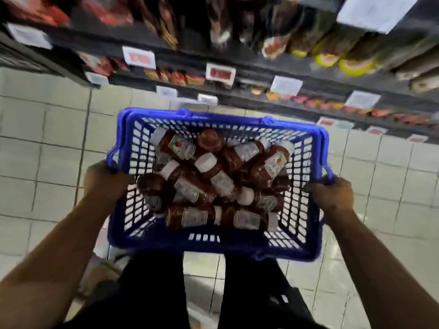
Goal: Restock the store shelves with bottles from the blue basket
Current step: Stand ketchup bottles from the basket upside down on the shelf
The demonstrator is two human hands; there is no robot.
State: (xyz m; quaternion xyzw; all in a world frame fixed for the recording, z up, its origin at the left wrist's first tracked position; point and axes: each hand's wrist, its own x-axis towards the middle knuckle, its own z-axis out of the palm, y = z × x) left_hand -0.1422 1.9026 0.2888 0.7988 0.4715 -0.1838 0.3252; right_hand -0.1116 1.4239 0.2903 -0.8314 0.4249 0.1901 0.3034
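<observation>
I hold a blue plastic basket in front of me, above the tiled floor. Inside it lie several dark red sauce bottles with white caps and pale labels, piled on their sides. My left hand grips the basket's left rim. My right hand grips its right rim. Dark store shelves run across the top of the view, beyond the basket.
The shelves carry red packets at the left, dark jars with yellow lids at the right, and white price tags along their edges. Pale floor tiles lie on both sides. My legs in dark trousers are below the basket.
</observation>
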